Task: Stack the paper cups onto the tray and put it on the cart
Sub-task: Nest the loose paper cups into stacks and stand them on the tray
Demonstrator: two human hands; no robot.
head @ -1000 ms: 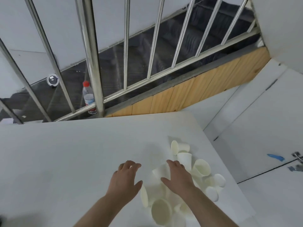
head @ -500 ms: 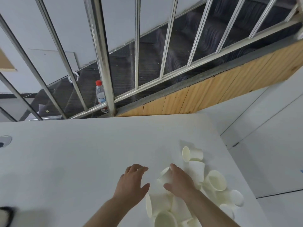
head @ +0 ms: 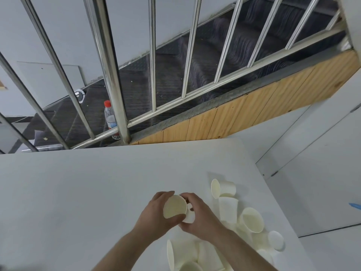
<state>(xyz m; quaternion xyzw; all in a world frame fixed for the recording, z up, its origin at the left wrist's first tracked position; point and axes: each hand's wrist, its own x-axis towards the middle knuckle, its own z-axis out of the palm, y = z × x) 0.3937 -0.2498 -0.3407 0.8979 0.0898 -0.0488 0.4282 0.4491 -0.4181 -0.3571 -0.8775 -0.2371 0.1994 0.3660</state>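
Head view, looking down at a white desk [head: 78,192] with both hands meeting near its middle-right. Left hand [head: 156,214] grips a paper cup [head: 174,206], fingers curled over the far side and thumb under the near rim, mouth of the cup turned toward the camera. Right hand [head: 201,216] is curled around a second cup [head: 189,215], only partly seen just right of the first and touching it; cannot tell if one sits inside the other. Both cups are lifted off the desk surface, between the two hands.

Loose cups are scattered right of and nearer than the hands: a tipped cup [head: 222,188] on its side at the far end of the pile, an upside-down cup [head: 227,210] just near of it, an open cup [head: 251,220] leaning with its mouth up and left, a small round cup base [head: 275,240] at the right edge of the desk, and a lying cup [head: 181,255] at the bottom of the picture under the right forearm. More cups sit in that near pile, partly hidden.

Beyond the desk's far edge: a steel railing [head: 109,65], dark stairs behind it, a wooden side panel [head: 244,116], and a water bottle [head: 110,118] with a red cap standing on a step. Blue mark [head: 354,205] on the white panel at far right.
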